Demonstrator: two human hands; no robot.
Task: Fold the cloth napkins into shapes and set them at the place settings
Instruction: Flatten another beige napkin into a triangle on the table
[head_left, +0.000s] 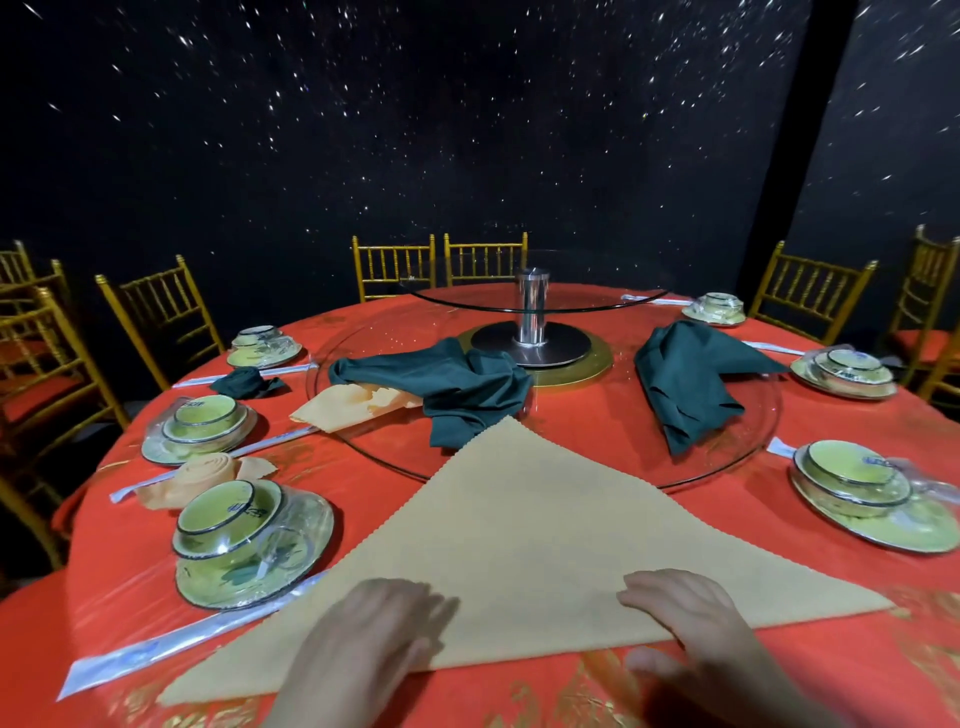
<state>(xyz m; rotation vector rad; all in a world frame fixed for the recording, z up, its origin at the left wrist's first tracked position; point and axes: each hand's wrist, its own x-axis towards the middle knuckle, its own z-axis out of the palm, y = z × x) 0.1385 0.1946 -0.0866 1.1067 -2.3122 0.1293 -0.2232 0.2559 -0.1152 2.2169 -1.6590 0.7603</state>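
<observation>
A tan napkin (519, 545), folded into a triangle, lies flat at the near edge of a round, red-covered desk (374, 499), its tip pointing away. The left hand (363, 634) and right hand (691, 623) rest on its near edge, fingers relaxed and flat. Dark green napkins (457, 384) lie crumpled beyond, on a glass turntable (727, 467).
</observation>
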